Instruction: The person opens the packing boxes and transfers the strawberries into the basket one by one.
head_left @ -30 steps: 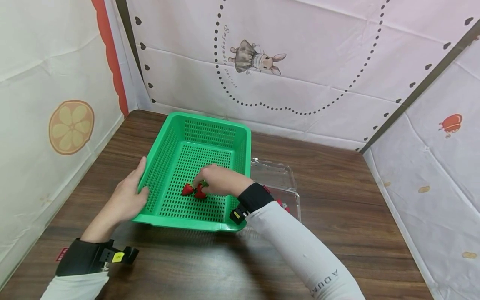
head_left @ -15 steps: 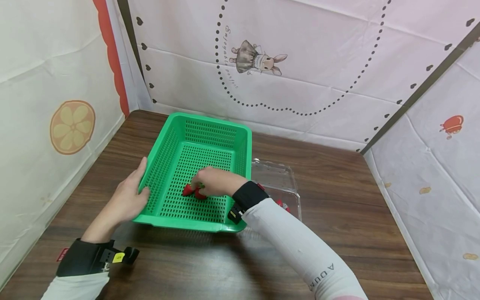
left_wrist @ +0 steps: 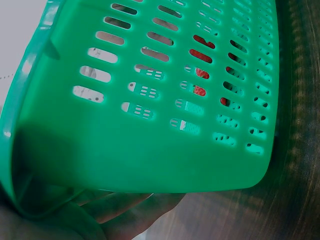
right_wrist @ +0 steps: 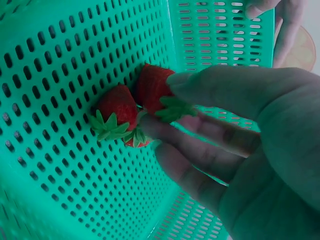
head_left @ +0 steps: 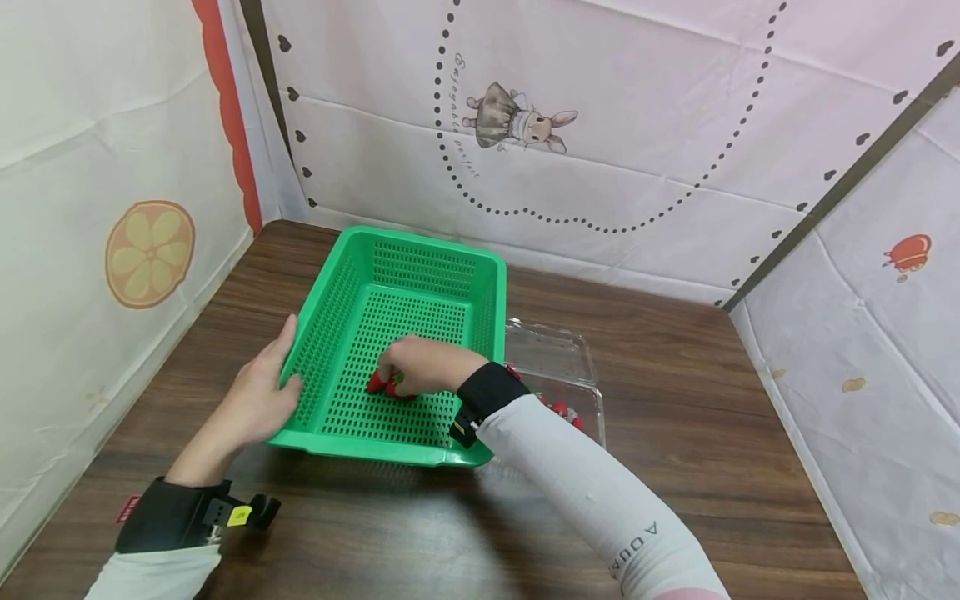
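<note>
Your right hand point(head_left: 420, 367) fingers point(right_wrist: 210, 90) pinch soft, easily bruised strawberries point(right_wrist: 135, 105) in the green basket point(head_left: 330, 337), so hold them lightly by their leafy caps.

Both arms wear long white sleeves; the right sleeve point(head_left: 592, 500) bears grey lettering. Each wrist carries a black strap-mounted camera unit point(head_left: 176, 521) with a yellow label; the left also shows a red tag.

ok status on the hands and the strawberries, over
Left hand grips the green basket wall. Right hand pinches strawberries on the basket floor. Clear plastic box beside the basket, nothing blocking.
</note>
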A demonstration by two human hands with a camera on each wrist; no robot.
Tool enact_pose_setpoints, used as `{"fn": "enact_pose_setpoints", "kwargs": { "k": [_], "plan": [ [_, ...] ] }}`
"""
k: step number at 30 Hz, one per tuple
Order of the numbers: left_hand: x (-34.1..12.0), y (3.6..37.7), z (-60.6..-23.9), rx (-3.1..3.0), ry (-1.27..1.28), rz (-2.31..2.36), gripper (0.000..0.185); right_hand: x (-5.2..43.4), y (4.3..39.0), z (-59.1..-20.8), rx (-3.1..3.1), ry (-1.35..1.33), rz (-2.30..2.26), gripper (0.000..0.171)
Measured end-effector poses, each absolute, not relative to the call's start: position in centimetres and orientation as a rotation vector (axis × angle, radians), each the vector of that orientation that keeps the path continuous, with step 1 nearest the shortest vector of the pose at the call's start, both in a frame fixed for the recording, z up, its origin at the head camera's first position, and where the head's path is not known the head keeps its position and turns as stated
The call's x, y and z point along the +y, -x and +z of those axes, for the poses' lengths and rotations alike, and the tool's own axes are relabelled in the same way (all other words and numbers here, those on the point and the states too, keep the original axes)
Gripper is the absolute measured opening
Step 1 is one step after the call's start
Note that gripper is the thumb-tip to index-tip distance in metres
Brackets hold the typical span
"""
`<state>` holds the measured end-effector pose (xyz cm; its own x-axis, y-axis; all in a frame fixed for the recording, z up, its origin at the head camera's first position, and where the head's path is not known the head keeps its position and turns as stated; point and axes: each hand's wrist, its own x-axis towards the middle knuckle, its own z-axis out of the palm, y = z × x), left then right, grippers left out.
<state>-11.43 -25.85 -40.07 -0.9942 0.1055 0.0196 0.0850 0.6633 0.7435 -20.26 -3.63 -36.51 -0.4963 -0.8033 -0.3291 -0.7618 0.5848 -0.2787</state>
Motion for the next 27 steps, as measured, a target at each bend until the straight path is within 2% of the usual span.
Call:
{"fn": "enact_pose_setpoints", "kwargs": {
  "k": [13,27],
  "plan": [
    [-25.8,11.3,-40.1,2.832,-0.158,1.276,0.080,-4.1,20.0,-37.3,2.450,1.316,-0.067,0.019],
    [-25.8,11.4,-40.1,2.827,-0.159,1.286,0.079,-5.0,19.7,-38.0,2.461,1.333,-0.034,0.007]
  ]
}}
